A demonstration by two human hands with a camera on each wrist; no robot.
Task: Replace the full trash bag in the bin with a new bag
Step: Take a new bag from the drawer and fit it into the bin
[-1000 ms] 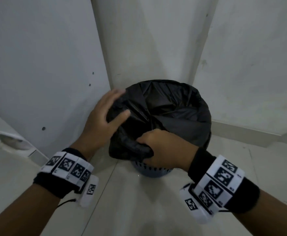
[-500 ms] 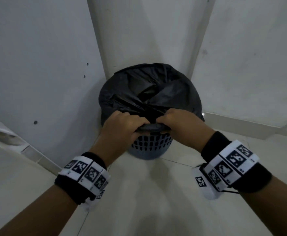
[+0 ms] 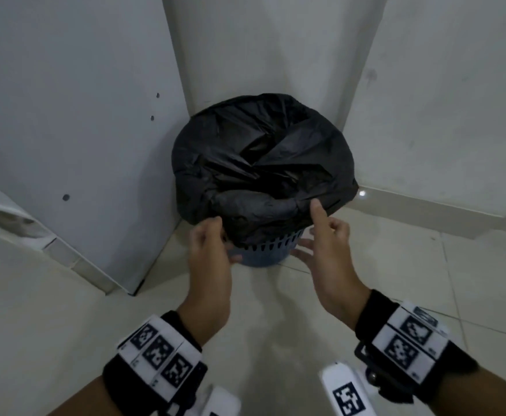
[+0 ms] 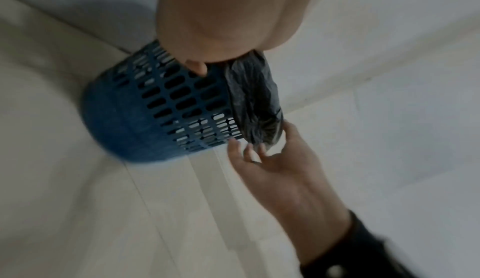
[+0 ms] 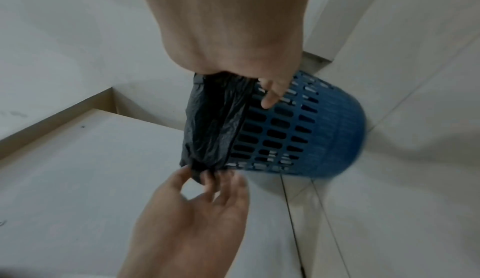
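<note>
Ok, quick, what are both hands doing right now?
Left hand: pinching the black trash bag's edge over the blue bin.
Right hand: open, fingers spread, one fingertip touching the bag's edge.

Thin, crinkled black plastic trash bag (image 3: 263,163), faintly sheeny; slotted blue plastic bin (image 5: 298,135), matt; smooth, slightly glossy pale floor tiles (image 3: 425,265).

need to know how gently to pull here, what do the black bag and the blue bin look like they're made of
Black bag: looks like thin plastic film with a faint sheen; it crumples into fine creases and drapes over the rim. Blue bin: looks like rigid moulded plastic, matte, with rows of regular slots in the upper wall and a solid base band. Neither can be confirmed by look alone.
</note>
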